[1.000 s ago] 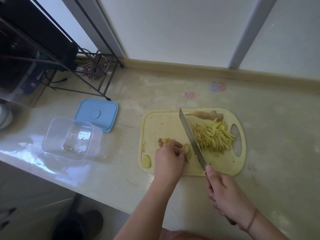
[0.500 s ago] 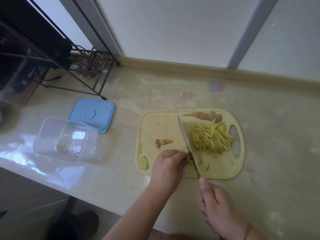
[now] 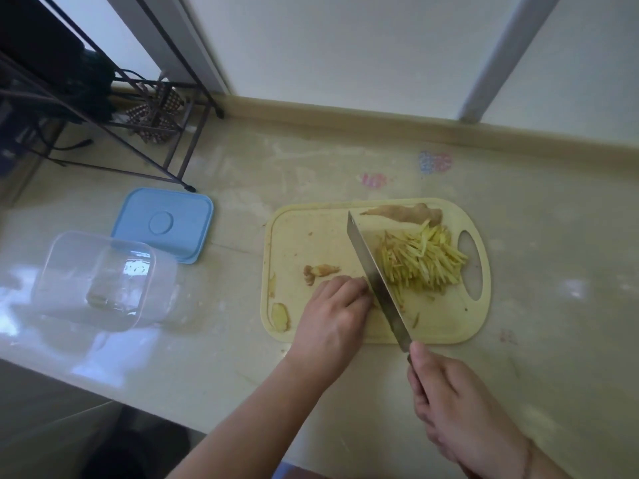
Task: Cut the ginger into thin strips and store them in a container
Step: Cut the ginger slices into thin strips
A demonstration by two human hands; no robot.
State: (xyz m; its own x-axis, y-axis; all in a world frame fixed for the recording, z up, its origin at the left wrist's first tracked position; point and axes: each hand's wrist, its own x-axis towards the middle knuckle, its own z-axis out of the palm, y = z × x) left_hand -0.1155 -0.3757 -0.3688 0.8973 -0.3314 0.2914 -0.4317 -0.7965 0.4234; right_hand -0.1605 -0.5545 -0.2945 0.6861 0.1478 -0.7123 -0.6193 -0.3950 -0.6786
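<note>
On the pale yellow cutting board [image 3: 446,323] lies a heap of thin ginger strips [image 3: 420,262], with an uncut ginger piece [image 3: 403,213] at the far edge. My right hand [image 3: 460,409] grips the handle of a knife [image 3: 371,274], blade down on the board left of the heap. My left hand [image 3: 333,318] has its fingers curled on a small ginger piece right against the blade; that piece is mostly hidden. Ginger scraps [image 3: 320,272] and a slice [image 3: 279,315] lie to the left. The clear container [image 3: 100,280] stands open on the counter.
A blue lid [image 3: 164,224] lies behind the container. A black wire rack [image 3: 138,108] stands at the back left by the wall. The counter's front edge runs just below the container and under my forearms.
My left hand slid back along the board, uncovering the ginger scraps. The knife stays beside my fingers. The camera view shifted a little.
</note>
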